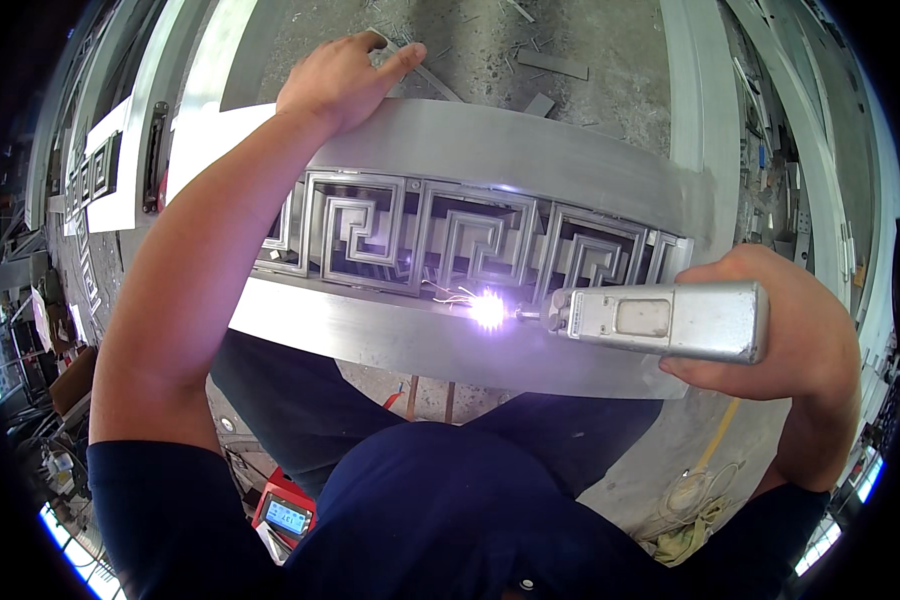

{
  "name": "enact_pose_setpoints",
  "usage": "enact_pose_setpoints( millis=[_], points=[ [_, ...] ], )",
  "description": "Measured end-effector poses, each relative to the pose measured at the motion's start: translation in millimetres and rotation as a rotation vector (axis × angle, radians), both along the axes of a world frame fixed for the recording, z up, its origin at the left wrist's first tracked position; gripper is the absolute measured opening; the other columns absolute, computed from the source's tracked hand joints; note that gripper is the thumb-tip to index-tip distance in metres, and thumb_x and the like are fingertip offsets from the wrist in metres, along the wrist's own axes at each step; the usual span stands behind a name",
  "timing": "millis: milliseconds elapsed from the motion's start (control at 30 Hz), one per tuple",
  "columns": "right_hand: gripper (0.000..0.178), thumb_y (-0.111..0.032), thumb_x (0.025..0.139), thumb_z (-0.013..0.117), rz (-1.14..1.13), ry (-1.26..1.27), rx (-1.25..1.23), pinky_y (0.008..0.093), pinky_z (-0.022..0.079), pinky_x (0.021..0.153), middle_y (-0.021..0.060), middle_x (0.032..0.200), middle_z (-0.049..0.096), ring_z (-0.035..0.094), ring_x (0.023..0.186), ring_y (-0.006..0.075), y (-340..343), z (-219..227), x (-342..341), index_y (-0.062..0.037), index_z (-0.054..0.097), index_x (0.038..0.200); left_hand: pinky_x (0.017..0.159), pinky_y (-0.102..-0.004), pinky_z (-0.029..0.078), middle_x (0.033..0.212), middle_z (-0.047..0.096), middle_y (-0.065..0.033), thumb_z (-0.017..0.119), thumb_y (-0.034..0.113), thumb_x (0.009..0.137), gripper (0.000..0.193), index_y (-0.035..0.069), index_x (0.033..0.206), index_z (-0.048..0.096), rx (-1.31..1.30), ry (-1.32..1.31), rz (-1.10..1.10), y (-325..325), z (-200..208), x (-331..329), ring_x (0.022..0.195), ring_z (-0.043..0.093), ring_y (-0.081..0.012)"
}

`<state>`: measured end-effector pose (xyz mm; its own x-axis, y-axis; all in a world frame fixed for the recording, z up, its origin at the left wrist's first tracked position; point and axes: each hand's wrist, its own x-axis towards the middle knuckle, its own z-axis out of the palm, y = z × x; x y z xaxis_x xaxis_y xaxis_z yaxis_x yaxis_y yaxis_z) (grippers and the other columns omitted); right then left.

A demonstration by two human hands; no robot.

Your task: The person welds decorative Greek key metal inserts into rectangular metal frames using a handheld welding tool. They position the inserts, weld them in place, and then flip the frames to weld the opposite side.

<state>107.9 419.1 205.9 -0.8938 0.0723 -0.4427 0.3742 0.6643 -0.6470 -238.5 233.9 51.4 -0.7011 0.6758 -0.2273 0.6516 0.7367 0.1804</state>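
In my right hand (800,320) is a silver handheld welding gun (670,320), its nozzle pointing left. A bright white-violet glow with sparks burns at the tip, along the near lower edge of the fretwork. The fretwork (470,245), made of square metal spirals, sits in a slot of a broad grey metal panel (510,135). My left hand (345,80) rests at the panel's far edge, thumb stretched out to the right and apart from the fingers. Part of its fingers' undersides is hidden. My left forearm crosses over the panel's left end.
Metal offcuts (553,65) and thin scraps lie on the concrete floor beyond the panel. Long metal beams (695,80) run along both sides. A red box with a lit screen (288,515) stands low on the left. Coiled hose (695,495) lies low on the right.
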Motion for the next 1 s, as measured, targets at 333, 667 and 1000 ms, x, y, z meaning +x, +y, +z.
enact_pose_setpoints(
  millis=[333, 667, 1000],
  points=[
    [0.053, -0.026, 0.067, 0.092, -0.04, -0.23, -0.03, 0.0381, 0.054, 0.079, 0.0131, 0.097, 0.07, 0.069, 0.089, 0.03, 7, 7, 0, -0.0047, 0.07, 0.109, 0.115, -0.0453, 0.041, 0.147, 0.056, -0.0119, 0.035, 0.085, 0.09, 0.096, 0.009, 0.146, 0.053, -0.01, 0.017, -0.008, -1, -1, -1, 0.141, 0.048, -0.0287],
    [0.046, -0.013, 0.066, 0.09, -0.13, -0.181, -0.281, 0.0343, 0.056, 0.074, 0.0136, 0.093, 0.074, 0.073, 0.085, 0.0225, 25, 7, 7, 0.0008, 0.07, 0.105, 0.113, -0.0447, 0.042, 0.143, 0.058, -0.0156, 0.041, 0.078, 0.093, 0.088, 0.007, 0.141, 0.058, 0.063, 0.032, 0.003, -4, 0, 3, 0.137, 0.051, -0.0308],
    [0.057, -0.007, 0.06, 0.093, -0.118, -0.349, 0.018, 0.0346, 0.058, 0.079, 0.0163, 0.101, 0.075, 0.073, 0.089, 0.023, 82, 35, 45, 0.0043, 0.071, 0.111, 0.108, -0.0446, 0.045, 0.136, 0.063, -0.0182, 0.045, 0.077, 0.092, 0.085, 0.007, 0.137, 0.061, 0.069, -0.007, 0.005, 4, 0, 1, 0.129, 0.057, -0.0343]
  ],
)
